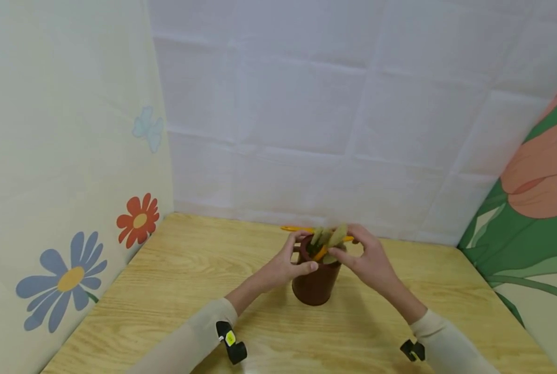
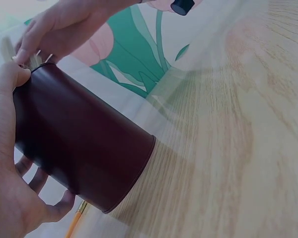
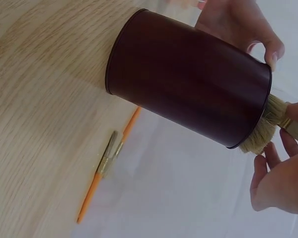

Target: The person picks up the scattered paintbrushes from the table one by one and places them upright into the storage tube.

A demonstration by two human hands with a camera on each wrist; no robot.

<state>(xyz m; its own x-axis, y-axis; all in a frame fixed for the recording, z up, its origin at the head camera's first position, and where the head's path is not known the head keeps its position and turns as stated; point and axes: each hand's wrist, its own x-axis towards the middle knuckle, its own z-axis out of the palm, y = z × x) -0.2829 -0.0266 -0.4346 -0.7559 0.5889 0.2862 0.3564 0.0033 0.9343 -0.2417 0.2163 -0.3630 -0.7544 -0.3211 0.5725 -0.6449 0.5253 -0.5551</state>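
A dark brown cup (image 1: pixel 312 286) stands upright on the wooden table, with pale bristle heads (image 1: pixel 322 237) of brushes showing at its mouth. My left hand (image 1: pixel 285 265) grips the cup near its top, thumb at the rim and fingers round the far side. At the mouth, my right hand (image 1: pixel 369 262) pinches a paintbrush (image 3: pixel 285 122) between thumb and fingers. Its pale bristles show close to the rim in the right wrist view, beside another bristle bunch (image 3: pixel 258 139). The cup's inside is mostly hidden by the brushes and hands.
Behind the cup lie paintbrushes with orange handles (image 3: pixel 89 197) on the table (image 1: pixel 203 259), near its back edge. A white sheet (image 1: pixel 278 130) rises at the back. Printed flower panels flank the table, blue and red flowers (image 1: pixel 138 221) left, pink tulips (image 1: pixel 547 166) right.
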